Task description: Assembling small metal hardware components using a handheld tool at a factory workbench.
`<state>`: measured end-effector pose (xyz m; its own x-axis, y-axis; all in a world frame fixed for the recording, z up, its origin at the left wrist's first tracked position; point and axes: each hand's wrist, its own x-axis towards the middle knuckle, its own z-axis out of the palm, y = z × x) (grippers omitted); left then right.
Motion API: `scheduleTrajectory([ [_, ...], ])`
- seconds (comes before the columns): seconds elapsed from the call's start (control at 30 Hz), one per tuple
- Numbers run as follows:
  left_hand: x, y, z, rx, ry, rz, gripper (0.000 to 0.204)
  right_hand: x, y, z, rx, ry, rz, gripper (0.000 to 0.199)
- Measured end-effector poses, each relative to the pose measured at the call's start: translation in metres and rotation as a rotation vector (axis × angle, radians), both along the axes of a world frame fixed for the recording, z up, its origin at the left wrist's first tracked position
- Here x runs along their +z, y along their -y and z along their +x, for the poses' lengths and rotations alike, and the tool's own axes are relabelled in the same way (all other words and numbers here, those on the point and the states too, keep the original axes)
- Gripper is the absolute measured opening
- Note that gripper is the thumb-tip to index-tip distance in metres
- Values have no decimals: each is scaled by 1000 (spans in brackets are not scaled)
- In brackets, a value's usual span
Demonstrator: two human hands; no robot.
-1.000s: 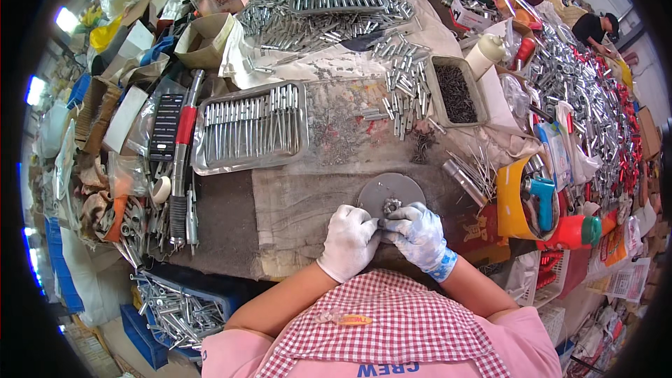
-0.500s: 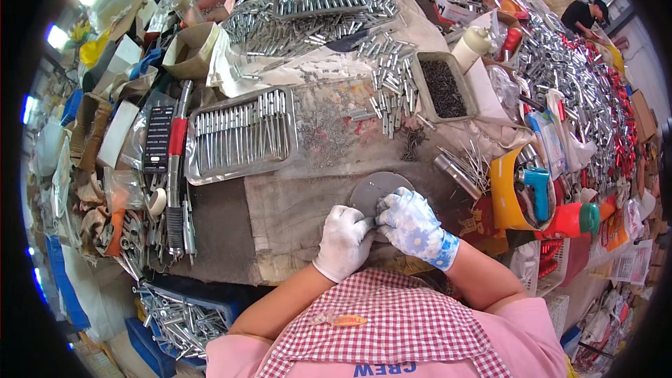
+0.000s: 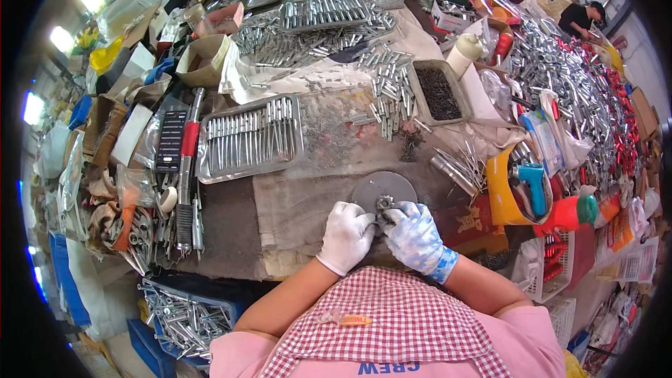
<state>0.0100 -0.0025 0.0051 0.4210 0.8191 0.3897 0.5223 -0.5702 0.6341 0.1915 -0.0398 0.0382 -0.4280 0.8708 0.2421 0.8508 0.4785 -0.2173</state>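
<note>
From the head camera, two gloved hands meet over one round grey disc lying on the cloth-covered bench. The left hand, in a white glove, and the right hand, in a blue-speckled glove, both pinch one small metal part at the disc's six o'clock edge. One tray of metal rods sits at ten o'clock.

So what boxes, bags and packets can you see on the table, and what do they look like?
Cardboard box: far left, open, brown.
Clear plastic bag: left edge, crumpled, see-through.
Flat packet: right side, white and blue.
Red card: right of the gloved right hand, with gold marks.
No screens show.
</note>
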Motion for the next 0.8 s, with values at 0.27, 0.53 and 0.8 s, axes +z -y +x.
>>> scheduleTrajectory([
  [0.27,-5,0,1,20,-11,36,11,7,1,13,-193,-159,113,36],
  [0.53,-3,4,3,-3,4,-2,10,-5,7,3,-9,43,60,36],
  [0.8,-4,3,1,27,8,21,11,3,-14,55,-222,-195,12,38],
])
